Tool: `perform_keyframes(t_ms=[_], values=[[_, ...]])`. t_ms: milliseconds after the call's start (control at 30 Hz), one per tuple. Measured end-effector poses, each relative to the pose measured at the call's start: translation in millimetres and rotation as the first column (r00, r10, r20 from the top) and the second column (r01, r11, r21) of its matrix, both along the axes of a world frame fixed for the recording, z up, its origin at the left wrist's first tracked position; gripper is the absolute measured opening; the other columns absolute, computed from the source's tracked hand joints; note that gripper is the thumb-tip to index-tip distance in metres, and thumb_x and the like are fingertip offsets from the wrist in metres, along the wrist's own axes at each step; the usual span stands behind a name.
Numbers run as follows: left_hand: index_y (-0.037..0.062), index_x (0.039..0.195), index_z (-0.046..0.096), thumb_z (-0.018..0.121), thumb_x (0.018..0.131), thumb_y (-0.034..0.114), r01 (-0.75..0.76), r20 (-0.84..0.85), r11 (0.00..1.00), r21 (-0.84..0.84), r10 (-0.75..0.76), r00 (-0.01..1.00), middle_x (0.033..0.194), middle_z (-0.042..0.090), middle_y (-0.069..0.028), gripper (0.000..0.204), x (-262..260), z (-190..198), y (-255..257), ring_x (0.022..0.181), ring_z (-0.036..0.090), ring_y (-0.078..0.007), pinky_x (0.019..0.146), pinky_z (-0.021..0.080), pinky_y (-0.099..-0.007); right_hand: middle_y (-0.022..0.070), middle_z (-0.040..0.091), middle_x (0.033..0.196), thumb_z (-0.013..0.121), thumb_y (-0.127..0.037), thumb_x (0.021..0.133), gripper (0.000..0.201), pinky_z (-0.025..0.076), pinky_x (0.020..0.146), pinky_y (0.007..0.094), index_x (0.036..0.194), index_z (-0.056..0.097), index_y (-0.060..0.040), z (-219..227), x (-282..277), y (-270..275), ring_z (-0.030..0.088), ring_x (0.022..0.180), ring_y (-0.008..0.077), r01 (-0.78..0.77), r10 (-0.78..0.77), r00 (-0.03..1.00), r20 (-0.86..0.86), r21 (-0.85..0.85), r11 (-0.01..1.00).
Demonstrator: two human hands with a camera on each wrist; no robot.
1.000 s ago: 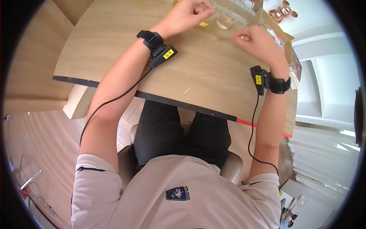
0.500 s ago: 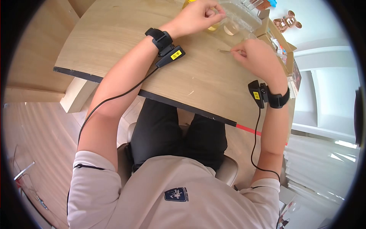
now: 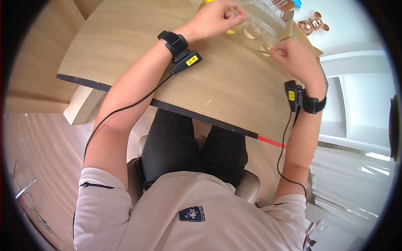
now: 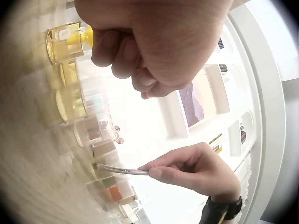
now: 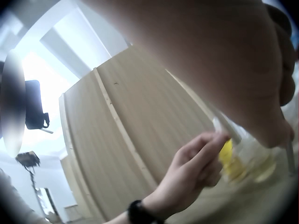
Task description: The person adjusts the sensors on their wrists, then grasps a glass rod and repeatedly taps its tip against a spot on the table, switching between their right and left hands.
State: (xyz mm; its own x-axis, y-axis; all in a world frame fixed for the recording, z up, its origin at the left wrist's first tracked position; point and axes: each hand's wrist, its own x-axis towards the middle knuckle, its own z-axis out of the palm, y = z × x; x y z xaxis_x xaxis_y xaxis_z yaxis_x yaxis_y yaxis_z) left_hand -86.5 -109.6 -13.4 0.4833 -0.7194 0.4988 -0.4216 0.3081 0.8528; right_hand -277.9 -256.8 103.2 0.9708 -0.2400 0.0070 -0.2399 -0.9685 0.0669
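My right hand point(image 3: 298, 60) pinches silver tweezers point(image 4: 122, 170) between thumb and fingers. Their tip reaches left, overlapping a small clear cup point(image 3: 266, 47) in the head view. My left hand point(image 3: 215, 19) is held up over the back of the table, fingers curled and thumb against the index finger, with nothing visible in it. Near it stand a cup of yellow liquid point(image 4: 70, 102) and a clear cup of pale liquid point(image 3: 252, 31). A glass container of yellow liquid with a yellow part point(image 4: 65, 43) stands farther along the row.
A clear plastic rack point(image 3: 266, 12) lies behind the cups. To the right is a cardboard box point(image 3: 293, 31), partly behind my right hand, with a shiny bear figure point(image 3: 313, 24) beyond it. Small green and orange items point(image 4: 113, 192) show past the tweezers. The wooden table point(image 3: 201, 75) has a dark front edge.
Over the last half second my right hand has moved right with the tweezers, their tip shifting from above bare table to the small cup. The left hand has stayed nearly still.
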Motion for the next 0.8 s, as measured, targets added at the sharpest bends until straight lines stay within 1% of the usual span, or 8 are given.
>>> perform_keyframes(t_ms=[33, 100, 167, 267, 467, 567, 633, 800], values=[[0.0011, 0.098, 0.068, 0.065, 0.1, 0.014, 0.004, 0.002, 0.999, -0.04, -0.004, 1.0, 0.066, 0.055, 0.0057, 0.013, -1, 1, 1, 0.06, 0.045, -0.0013, 0.053, 0.037, -0.0222, 0.0159, 0.07, 0.082, 0.067, -0.024, 0.086, 0.022, 0.055, 0.072, 0.0421, 0.091, 0.077, -0.0059, 7, -3, 0, 0.069, 0.078, 0.035, 0.068, -0.073, 0.994, -0.086, -0.061, 0.996], [0.0009, 0.099, 0.068, 0.065, 0.1, 0.014, 0.004, 0.002, 0.997, -0.081, -0.004, 1.0, 0.066, 0.055, 0.0055, 0.013, 1, 4, 3, 0.059, 0.045, -0.0015, 0.053, 0.037, -0.0225, 0.0163, 0.07, 0.082, 0.067, -0.024, 0.086, 0.022, 0.054, 0.071, 0.0427, 0.092, 0.077, -0.0061, -5, -2, -11, 0.069, 0.078, 0.0351, 0.041, -0.045, 0.995, -0.083, -0.057, 0.998], [0.0003, 0.099, 0.068, 0.066, 0.1, 0.014, -0.005, -0.006, 1.0, 0.03, 0.005, 1.0, 0.066, 0.055, 0.0054, 0.014, 0, 6, 2, 0.059, 0.045, -0.0018, 0.053, 0.037, -0.0228, 0.0166, 0.07, 0.081, 0.068, -0.024, 0.086, 0.022, 0.054, 0.071, 0.0433, 0.093, 0.077, -0.0062, -19, -7, -14, 0.069, 0.079, 0.0352, 0.028, -0.032, 0.996, -0.08, -0.053, 0.998], [-0.0001, 0.1, 0.068, 0.066, 0.1, 0.014, -0.027, 0.002, 1.0, -0.005, 0.028, 1.0, 0.065, 0.054, 0.0058, 0.015, -2, 5, 3, 0.058, 0.045, -0.0018, 0.053, 0.036, -0.0228, 0.0176, 0.07, 0.08, 0.069, -0.024, 0.086, 0.021, 0.054, 0.071, 0.0441, 0.092, 0.077, -0.0055, -27, -13, 7, 0.069, 0.079, 0.0362, -0.082, 0.078, 0.995, 0.056, 0.07, 0.994], [-0.0002, 0.1, 0.067, 0.065, 0.1, 0.013, 0.053, -0.057, 0.999, -0.007, -0.054, 0.997, 0.065, 0.053, 0.0068, 0.014, 4, 5, 3, 0.058, 0.043, -0.0008, 0.052, 0.035, -0.0219, 0.0181, 0.07, 0.081, 0.068, -0.019, 0.086, 0.017, 0.054, 0.071, 0.0444, 0.092, 0.077, -0.0059, -14, -34, -2, 0.069, 0.079, 0.0364, 0.004, -0.011, 0.992, -0.122, -0.053, 0.999], [-0.0002, 0.101, 0.067, 0.064, 0.101, 0.012, 0.036, -0.03, 0.999, 0.006, -0.035, 0.999, 0.067, 0.055, 0.0066, 0.012, -1, 7, 4, 0.059, 0.043, -0.0006, 0.052, 0.035, -0.0214, 0.0166, 0.071, 0.081, 0.067, -0.019, 0.087, 0.017, 0.055, 0.071, 0.0446, 0.093, 0.078, -0.0076, -31, -29, -22, 0.069, 0.08, 0.0355, 0.053, -0.062, 0.997, -0.055, -0.161, 0.986], [-0.0001, 0.102, 0.067, 0.064, 0.101, 0.011, 0.048, -0.043, 0.999, 0.01, -0.047, 0.998, 0.067, 0.056, 0.0063, 0.012, -1, 8, 4, 0.059, 0.044, -0.0006, 0.053, 0.035, -0.0211, 0.015, 0.071, 0.082, 0.068, -0.021, 0.087, 0.017, 0.055, 0.071, 0.0443, 0.094, 0.078, -0.0086, -42, -25, -24, 0.069, 0.081, 0.0349, -0.062, 0.073, 0.996, 0.052, -0.185, 0.981], [-0.0001, 0.103, 0.068, 0.064, 0.101, 0.011, 0.061, -0.098, 0.998, -0.01, -0.062, 0.993, 0.069, 0.059, 0.0055, 0.012, -4, 5, 2, 0.061, 0.047, -0.0004, 0.055, 0.038, -0.0202, 0.0151, 0.071, 0.082, 0.068, -0.022, 0.089, 0.017, 0.055, 0.072, 0.0441, 0.094, 0.078, -0.0083, -32, -19, -5, 0.069, 0.081, 0.0349, -0.075, 0.08, 0.992, 0.097, -0.056, 0.996]])
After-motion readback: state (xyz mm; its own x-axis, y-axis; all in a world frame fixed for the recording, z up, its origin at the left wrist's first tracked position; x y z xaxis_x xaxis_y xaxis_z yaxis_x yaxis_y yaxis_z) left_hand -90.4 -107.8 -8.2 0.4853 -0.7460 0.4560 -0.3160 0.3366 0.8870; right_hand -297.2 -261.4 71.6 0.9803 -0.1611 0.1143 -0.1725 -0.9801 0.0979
